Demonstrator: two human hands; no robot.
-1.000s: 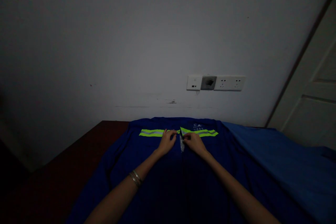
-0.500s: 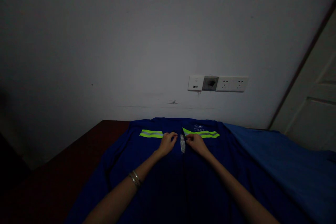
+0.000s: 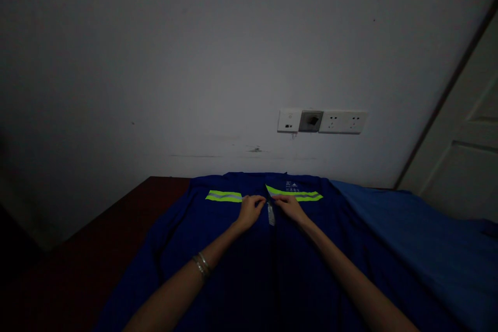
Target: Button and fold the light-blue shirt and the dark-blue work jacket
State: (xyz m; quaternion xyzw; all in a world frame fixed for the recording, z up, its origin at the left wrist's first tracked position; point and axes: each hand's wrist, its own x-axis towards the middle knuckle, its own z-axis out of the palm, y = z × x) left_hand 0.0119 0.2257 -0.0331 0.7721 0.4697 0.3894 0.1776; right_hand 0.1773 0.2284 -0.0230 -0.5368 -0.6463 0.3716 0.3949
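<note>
A dark blue work jacket (image 3: 218, 249) with yellow-green reflective stripes (image 3: 223, 196) lies flat on a dark wooden table (image 3: 97, 249). My left hand (image 3: 249, 210) pinches the left front edge of the jacket just below the stripe, fingers closed. My right hand (image 3: 290, 207) pinches the right front edge opposite it, fingers closed. Between the two hands a small pale tag (image 3: 271, 215) hangs at the front opening. Bracelets (image 3: 201, 264) circle my left wrist.
A grey wall rises right behind the table, with a row of white sockets and a switch (image 3: 322, 121). A lighter blue cloth (image 3: 420, 238) is spread to the right of the jacket. A white door (image 3: 462, 150) stands at the far right.
Both hands stay pinched at the jacket's front opening and have shifted only slightly; the right stripe end near the opening has lifted a little.
</note>
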